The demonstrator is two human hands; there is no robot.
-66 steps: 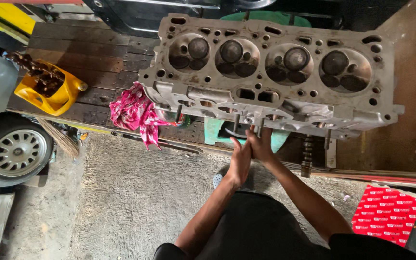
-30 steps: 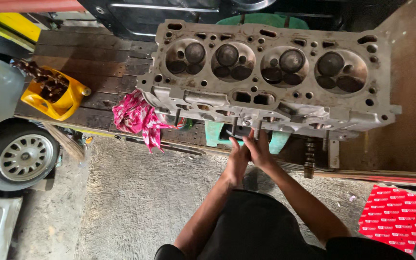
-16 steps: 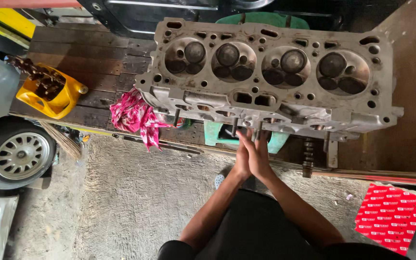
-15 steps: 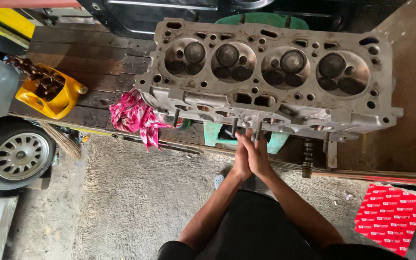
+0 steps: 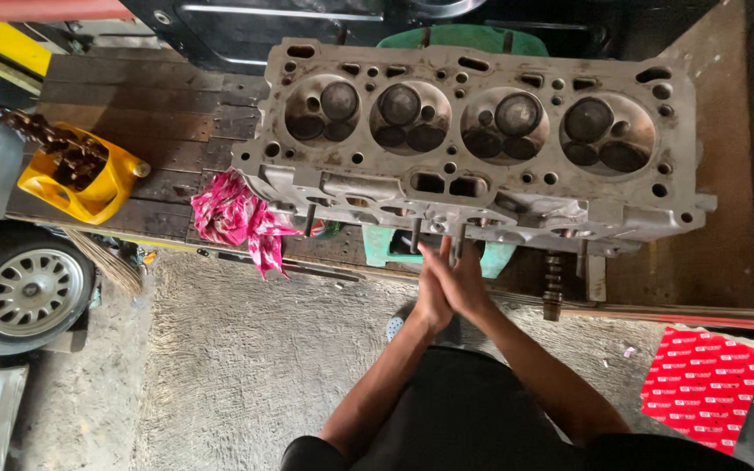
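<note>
At frame centre, the left hand (image 5: 430,296) and right hand (image 5: 464,283) press palms together, fingers straight, around a thin stud (image 5: 455,247) under the cylinder head (image 5: 482,166). Rolling evenly, palms flat, should turn it best.

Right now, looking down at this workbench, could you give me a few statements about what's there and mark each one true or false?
1. The two hands, left hand and right hand, are pressed together palm to palm. True.
2. The engine block shows four round hollows in a row. True.
3. The pink rag lies on top of the engine block. False: it lies beside it, at the bench edge.
4. The yellow container is empty. False: dark metal parts sit in it.
5. A car wheel stands at the left. True.
</note>
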